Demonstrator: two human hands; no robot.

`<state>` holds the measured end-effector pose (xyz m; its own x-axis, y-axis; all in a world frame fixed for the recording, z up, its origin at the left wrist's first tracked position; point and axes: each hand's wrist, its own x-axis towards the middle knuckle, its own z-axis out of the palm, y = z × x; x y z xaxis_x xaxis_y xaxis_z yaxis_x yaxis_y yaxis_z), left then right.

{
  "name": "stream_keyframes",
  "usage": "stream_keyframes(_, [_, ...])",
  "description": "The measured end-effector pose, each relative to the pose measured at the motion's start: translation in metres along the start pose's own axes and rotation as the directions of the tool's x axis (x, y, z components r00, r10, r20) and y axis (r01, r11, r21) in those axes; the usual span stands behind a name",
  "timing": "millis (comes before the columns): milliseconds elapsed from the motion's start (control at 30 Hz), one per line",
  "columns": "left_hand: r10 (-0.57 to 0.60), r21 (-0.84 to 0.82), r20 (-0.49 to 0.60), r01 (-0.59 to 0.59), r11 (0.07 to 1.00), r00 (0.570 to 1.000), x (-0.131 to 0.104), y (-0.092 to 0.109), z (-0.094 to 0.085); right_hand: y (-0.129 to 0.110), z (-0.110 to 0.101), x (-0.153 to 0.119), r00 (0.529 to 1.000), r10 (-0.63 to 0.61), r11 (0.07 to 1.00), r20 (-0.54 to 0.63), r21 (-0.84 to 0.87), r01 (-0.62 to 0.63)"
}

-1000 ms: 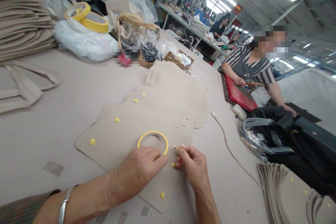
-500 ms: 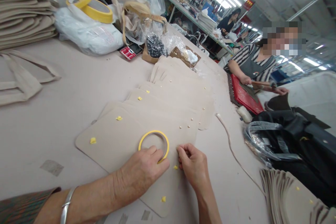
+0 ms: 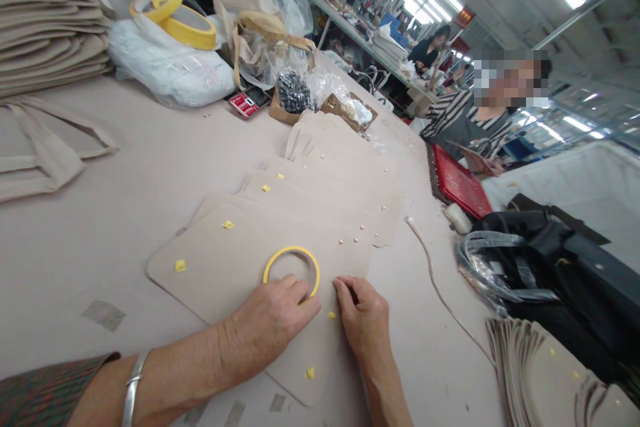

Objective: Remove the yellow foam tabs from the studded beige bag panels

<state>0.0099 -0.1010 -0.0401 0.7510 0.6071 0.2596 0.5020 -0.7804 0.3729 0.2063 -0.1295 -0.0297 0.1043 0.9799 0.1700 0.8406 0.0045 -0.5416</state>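
My left hand (image 3: 280,315) is closed around the near side of a roll of yellow tape (image 3: 291,249), which stands tilted over the beige panels. Beneath it lies the nearest beige panel (image 3: 200,283), with small yellow tape pieces (image 3: 179,266) stuck near its edges. My right hand (image 3: 364,317) rests by that panel's right edge, thumb and forefinger pinched together. Whatever is between those fingertips is too small to make out. One yellow tape piece (image 3: 331,315) shows just left of this hand. Farther panels overlap in a fanned row, several carrying small metal studs (image 3: 356,240).
At the left back are a beige stack (image 3: 55,27), more tape rolls (image 3: 187,30) on a white bag (image 3: 170,67), and a red calculator (image 3: 247,101). A cord (image 3: 431,267) lies right. Beyond are black bags (image 3: 560,260), a beige pile (image 3: 535,367), and a co-worker (image 3: 480,117) at a red board (image 3: 460,180).
The view has shifted slightly. Both hands keep nearly the same pose over the panel. The co-worker has shifted posture, and the hammer seen earlier in their hand no longer shows.
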Motion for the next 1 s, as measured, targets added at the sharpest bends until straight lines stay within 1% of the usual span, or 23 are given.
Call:
stream_keyframes(100, [0.018,-0.015,-0.018,-0.019,1.000,1.000,0.000,-0.001,-0.003,0.000,0.001,0.006,0.999,-0.016,0.999,0.039,-0.036,0.018])
stream_keyframes(167, [0.035,-0.050,-0.057,-0.038,0.998,0.998,0.000,-0.002,-0.008,0.001,-0.001,0.008,0.997,-0.030,0.999,0.065,-0.029,0.032])
stream_keyframes(233, [0.045,-0.115,-0.118,-0.059,0.992,0.992,0.000,-0.003,-0.015,0.002,-0.006,0.008,0.995,-0.038,0.999,0.092,-0.016,0.039])
stream_keyframes(333, [0.033,-0.240,-0.259,-0.097,0.966,0.965,0.000,-0.005,-0.026,-0.004,-0.013,0.002,0.985,-0.030,1.000,0.169,0.006,0.030])
stream_keyframes(367, [0.024,-0.268,-0.294,-0.107,0.958,0.955,0.000,-0.005,-0.028,-0.009,-0.016,-0.001,0.984,-0.035,0.999,0.176,0.027,0.031])
stream_keyframes(400, [0.015,-0.285,-0.314,-0.110,0.952,0.949,0.000,-0.005,-0.031,-0.014,-0.018,-0.005,0.986,-0.046,0.997,0.158,0.062,0.037])
stream_keyframes(433, [0.010,-0.291,-0.319,-0.108,0.950,0.948,0.000,-0.005,-0.032,-0.020,-0.020,-0.009,0.991,-0.063,0.993,0.117,0.109,0.050])
stream_keyframes(500, [0.009,-0.281,-0.301,-0.098,0.955,0.953,-0.001,-0.004,-0.032,-0.033,-0.022,-0.016,0.993,-0.121,0.970,0.005,0.210,0.118])
stream_keyframes(567, [0.010,-0.262,-0.276,-0.085,0.961,0.961,-0.001,-0.002,-0.031,-0.043,-0.023,-0.020,0.973,-0.221,0.938,-0.064,0.259,0.230])
stream_keyframes(633, [0.011,-0.248,-0.252,-0.076,0.966,0.968,-0.002,0.000,-0.028,-0.050,-0.022,-0.021,0.939,-0.334,0.908,-0.080,0.240,0.343])
stream_keyframes(700, [0.010,-0.270,-0.223,-0.072,0.960,0.975,-0.003,0.002,-0.027,-0.053,-0.021,-0.020,0.911,-0.404,0.890,-0.082,0.193,0.412])
stream_keyframes(800, [0.025,-0.334,-0.160,-0.078,0.939,0.987,-0.003,0.004,-0.027,-0.052,-0.017,-0.019,0.889,-0.442,0.885,-0.119,0.104,0.453])
stream_keyframes(900, [0.006,-0.333,-0.105,-0.040,0.942,0.994,-0.003,0.004,-0.029,-0.051,-0.010,-0.020,0.868,-0.455,0.886,-0.201,0.003,0.465])
stream_keyframes(967, [-0.022,-0.305,-0.086,-0.005,0.952,0.996,-0.002,0.003,-0.029,-0.050,-0.006,-0.020,0.868,-0.431,0.897,-0.247,-0.009,0.443])
stream_keyframes(1000, [-0.033,-0.288,-0.085,0.007,0.958,0.996,0.000,0.002,-0.029,-0.050,-0.004,-0.020,0.878,-0.403,0.908,-0.258,0.010,0.420])
